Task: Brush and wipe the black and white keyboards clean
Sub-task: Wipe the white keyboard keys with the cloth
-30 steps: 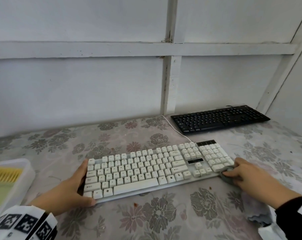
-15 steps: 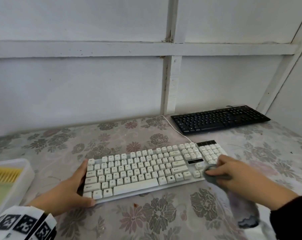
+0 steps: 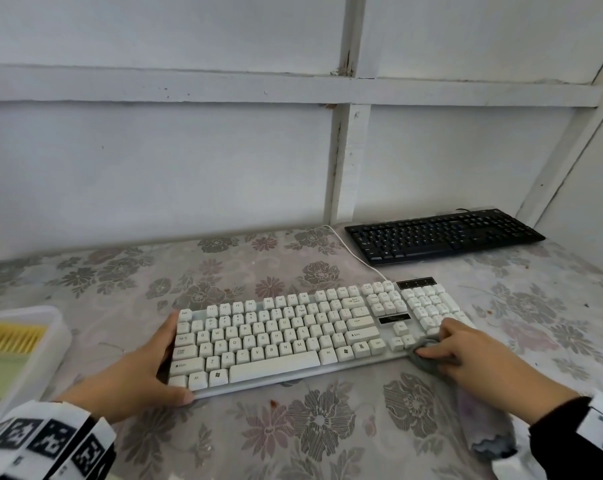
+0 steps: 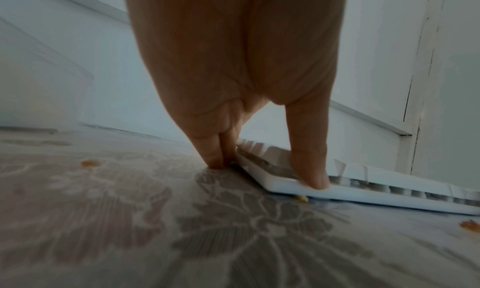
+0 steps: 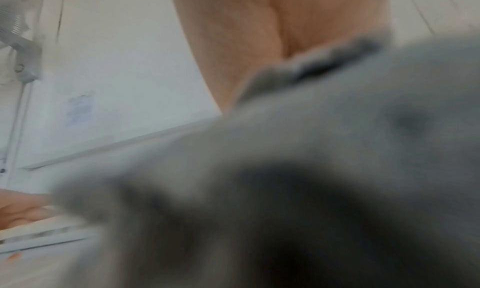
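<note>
Head view, far left: plastic tub [image 3: 55, 332] at the table edge, a yellow brush [image 3: 12, 337] lying inside, untouched by either hand
Left hand [image 3: 133, 372]: braced on the left end of the white keyboard [image 3: 275, 337]; fingers [image 4: 213, 148] straight down the end wall to the tablecloth [image 3: 310, 427], thumb [image 4: 309, 169] pressed on the front lip; nothing gripped, a steadying hold only
White keyboard, position: near the front of the table, flat, long side toward the person, its cord [image 3: 352, 249] running back toward the wall
Right hand [image 3: 466, 355]: fingers curled round a bunched grey cloth [image 3: 423, 358], pressing it on the front rim just below the arrow keys; a loose tail of cloth trails back under the wrist
Right wrist view: almost wholly filled by blurred cloth; finger detail cannot be told there
Black keyboard [image 3: 442, 235]: far right rear, against the wall, well apart from both hands
Step in hand, as judged: wiping the right portion of the white keyboard
Advice, grip: keep the cloth wadded small so a fold reaches between key rows
Advice, stroke: work along the rows, light pressure, toward the braced end
Advice, brace: left thumb firm, lest the board slide on the slick cloth
Risk: trailing tail may snag keycaps or drag crumbs [image 4: 88, 163] back
</note>
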